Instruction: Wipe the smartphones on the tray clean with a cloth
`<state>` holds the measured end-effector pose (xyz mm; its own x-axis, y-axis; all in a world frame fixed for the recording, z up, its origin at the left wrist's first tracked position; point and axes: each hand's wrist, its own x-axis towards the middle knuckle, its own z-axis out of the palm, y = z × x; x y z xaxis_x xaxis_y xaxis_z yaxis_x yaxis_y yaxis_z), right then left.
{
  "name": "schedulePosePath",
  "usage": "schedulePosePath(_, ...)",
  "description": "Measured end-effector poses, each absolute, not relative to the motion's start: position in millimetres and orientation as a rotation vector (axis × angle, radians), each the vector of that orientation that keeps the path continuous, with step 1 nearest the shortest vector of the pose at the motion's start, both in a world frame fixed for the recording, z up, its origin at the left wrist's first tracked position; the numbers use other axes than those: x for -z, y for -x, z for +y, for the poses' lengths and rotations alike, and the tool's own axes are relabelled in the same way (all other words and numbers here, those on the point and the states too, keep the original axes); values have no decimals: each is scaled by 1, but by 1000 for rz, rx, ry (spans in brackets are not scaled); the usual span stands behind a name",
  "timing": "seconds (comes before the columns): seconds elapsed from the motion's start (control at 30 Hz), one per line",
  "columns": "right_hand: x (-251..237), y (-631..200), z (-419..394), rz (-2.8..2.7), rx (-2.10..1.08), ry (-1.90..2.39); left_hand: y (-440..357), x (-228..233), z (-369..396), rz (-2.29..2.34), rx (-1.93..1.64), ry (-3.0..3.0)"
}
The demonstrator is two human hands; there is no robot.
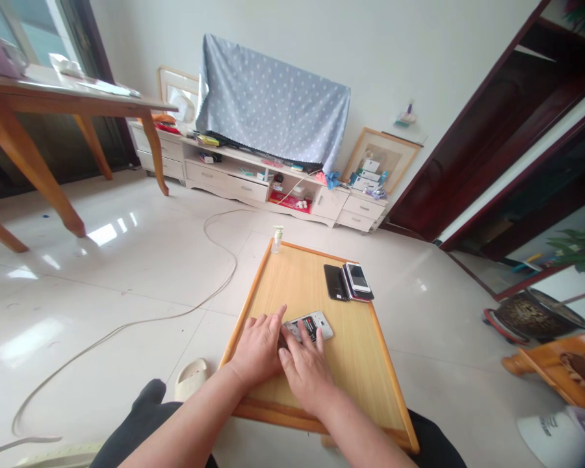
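Note:
A phone with its back cover off (325,325) lies on the small wooden table, its black battery and silver-grey frame showing. My left hand (257,344) is closed around the phone's near left end, with its index finger sticking up. Over the lower part of the phone lies my right hand (308,374), its fingers spread and resting on the battery area. Between the hands, the phone's left end is mostly hidden. Farther off on the same table are a black phone (335,283) and a stack of phones with a white one (357,277) on top.
The small table (273,286) has a raised orange-brown rim. A pump bottle (277,239) stands at its far left corner. A cable (214,292) snakes over the tiled floor, and a pale slipper (191,378) lies left of the table. A low white TV cabinet (224,185) lines the wall.

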<state>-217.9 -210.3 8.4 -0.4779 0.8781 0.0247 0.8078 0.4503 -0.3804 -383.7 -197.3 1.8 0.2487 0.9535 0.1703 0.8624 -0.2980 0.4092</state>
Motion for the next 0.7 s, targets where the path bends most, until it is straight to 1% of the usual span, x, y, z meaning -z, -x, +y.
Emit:
schedulePosePath(0.13,-13,220,-209,-2483,-466,1457,383,-1,-197,1728,-580,-2282)
schedulePosePath(0.23,-12,202,-227,-2510,-460,1427,383,-2,-196,1738,-566,-2266)
schedulePosePath(0.37,-7,185,-242,-2500,-445,1493,384,-3,-195,1729,-558,-2253)
schedulePosePath(0.6,-10,217,-216,-2465,-486,1464,385,-6,-195,1691,-508,-2294)
schedulePosePath(0.7,-10,218,-221,-2458,-494,1458,386,-7,-194,1681,-481,-2287)
